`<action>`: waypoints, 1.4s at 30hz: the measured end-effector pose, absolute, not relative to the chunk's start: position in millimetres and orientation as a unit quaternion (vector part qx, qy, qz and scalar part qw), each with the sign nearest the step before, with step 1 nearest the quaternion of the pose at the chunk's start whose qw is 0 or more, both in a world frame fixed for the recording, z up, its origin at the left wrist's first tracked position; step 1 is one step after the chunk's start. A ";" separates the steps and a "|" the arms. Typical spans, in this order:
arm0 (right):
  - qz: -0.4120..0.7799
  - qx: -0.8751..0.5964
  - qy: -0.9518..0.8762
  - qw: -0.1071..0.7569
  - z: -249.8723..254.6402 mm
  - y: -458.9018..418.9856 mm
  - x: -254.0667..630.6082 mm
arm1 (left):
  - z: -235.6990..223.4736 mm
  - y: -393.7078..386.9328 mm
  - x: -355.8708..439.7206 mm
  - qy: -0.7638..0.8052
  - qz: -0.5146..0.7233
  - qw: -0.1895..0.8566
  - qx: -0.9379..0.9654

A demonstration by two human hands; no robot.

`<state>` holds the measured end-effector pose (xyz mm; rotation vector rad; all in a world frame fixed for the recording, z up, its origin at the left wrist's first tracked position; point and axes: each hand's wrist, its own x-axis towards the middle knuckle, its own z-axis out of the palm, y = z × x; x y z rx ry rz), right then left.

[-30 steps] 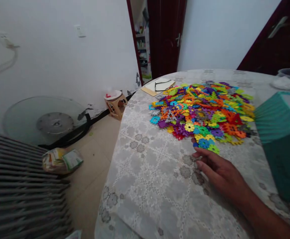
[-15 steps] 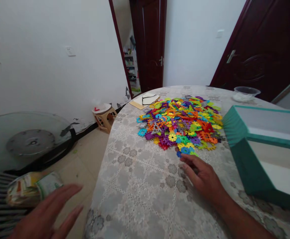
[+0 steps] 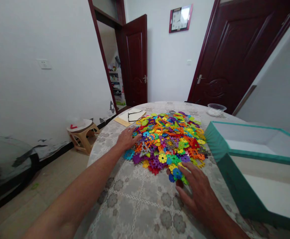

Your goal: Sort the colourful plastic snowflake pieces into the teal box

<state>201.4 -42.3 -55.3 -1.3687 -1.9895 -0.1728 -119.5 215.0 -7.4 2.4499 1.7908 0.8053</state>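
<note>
A wide heap of colourful plastic snowflake building discs (image 3: 168,134) lies on the table. My left hand (image 3: 127,139) reaches to the heap's left edge, its fingers stretched out against the outer pieces and thumb apart. At the front right, my right hand (image 3: 197,184) is spread low over the table, fingertips at the nearest discs. A blue disc (image 3: 177,173) lies just by its fingers. Neither hand grips a piece that I can see.
An open teal box (image 3: 246,186) with a white inside stands at the right. Glasses (image 3: 135,116) rest on papers behind the heap's left side. A clear plastic bowl (image 3: 216,109) sits at the far right. A stool (image 3: 83,136) stands on the floor left of the table (image 3: 140,205).
My left hand has moved from beside the table up to the heap's left edge. My right hand's fingers have spread at the front discs. The view has tilted up and shifted right.
</note>
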 end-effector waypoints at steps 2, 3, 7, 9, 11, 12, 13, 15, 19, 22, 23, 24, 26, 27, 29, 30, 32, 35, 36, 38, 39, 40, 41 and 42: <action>-0.062 -0.542 -0.765 0.343 -58.0 -40.0 201.2 | -11.9 225.8 -119.9 0.576 0.217 0.030 0.788; -0.060 -0.544 -0.765 0.341 -59.4 -39.1 200.9 | -14.5 228.1 -120.0 0.572 0.206 0.036 0.793; -0.051 -0.551 -0.765 0.328 -64.9 -37.0 199.8 | -26.2 222.5 -115.3 0.566 0.228 0.019 0.792; -0.041 -0.563 -0.759 0.323 -66.5 -35.6 199.4 | -29.9 213.9 -109.3 0.574 0.222 0.005 0.788; -0.032 -0.574 -0.753 0.320 -67.1 -33.6 199.0 | -30.9 202.8 -101.4 0.581 0.207 -0.007 0.787; -0.029 -0.578 -0.750 0.320 -67.0 -32.5 198.9 | -30.6 196.6 -96.9 0.586 0.203 -0.013 0.785; -0.027 -0.582 -0.747 0.320 -66.8 -31.4 198.8 | -30.0 189.9 -92.0 0.591 0.202 -0.017 0.780; -0.025 -0.585 -0.744 0.322 -66.3 -29.4 198.8 | -28.6 175.5 -81.2 0.604 0.217 -0.019 0.767; -0.027 -0.579 -0.746 0.328 -64.2 -26.6 199.6 | -26.2 143.3 -53.7 0.620 0.269 -0.005 0.737; -0.027 -0.580 -0.741 0.336 -61.7 -24.9 200.9 | -25.0 120.7 -29.9 0.616 0.291 0.020 0.732; -0.026 -0.584 -0.738 0.338 -61.0 -24.2 201.6 | -24.8 114.7 -22.3 0.616 0.295 0.030 0.730; -0.025 -0.588 -0.734 0.338 -60.5 -23.4 202.5 | -24.6 109.7 -15.2 0.616 0.298 0.040 0.728; -0.023 -0.594 -0.728 0.341 -60.7 -21.3 204.9 | -24.6 102.7 -3.2 0.617 0.307 0.060 0.722; -0.023 -0.597 -0.725 0.342 -61.2 -20.0 206.5 | -24.6 100.5 1.5 0.610 0.316 0.071 0.723; -0.023 -0.600 -0.720 0.347 -62.5 -17.1 210.0 | -24.5 97.0 8.0 0.581 0.339 0.089 0.735; -0.021 -0.601 -0.718 0.351 -62.9 -15.6 211.9 | -24.1 95.2 9.8 0.559 0.350 0.099 0.745; -0.014 -0.600 -0.715 0.358 -62.9 -12.7 215.6 | -22.8 90.2 10.8 0.510 0.365 0.119 0.770; -0.002 -0.598 -0.710 0.373 -60.5 -9.8 220.7 | -20.2 79.7 6.8 0.449 0.364 0.131 0.806; 0.002 -0.597 -0.708 0.377 -59.4 -9.2 222.2 | -19.8 76.1 4.2 0.434 0.360 0.129 0.815; 0.011 -0.595 -0.705 0.387 -57.3 -8.7 224.8 | -20.1 70.2 -2.3 0.412 0.353 0.119 0.832; 0.016 -0.595 -0.702 0.392 -56.4 -8.6 225.9 | -20.8 68.2 -5.7 0.402 0.348 0.112 0.839; 0.020 -0.595 -0.698 0.398 -55.6 -8.6 226.8 | -21.6 66.7 -8.8 0.394 0.343 0.103 0.846; 0.024 -0.597 -0.693 0.404 -54.7 -8.7 227.5 | -22.4 65.7 -11.4 0.388 0.339 0.094 0.852; 0.026 -0.600 -0.686 0.411 -53.8 -8.9 228.0 | -23.0 64.9 -13.3 0.384 0.336 0.085 0.856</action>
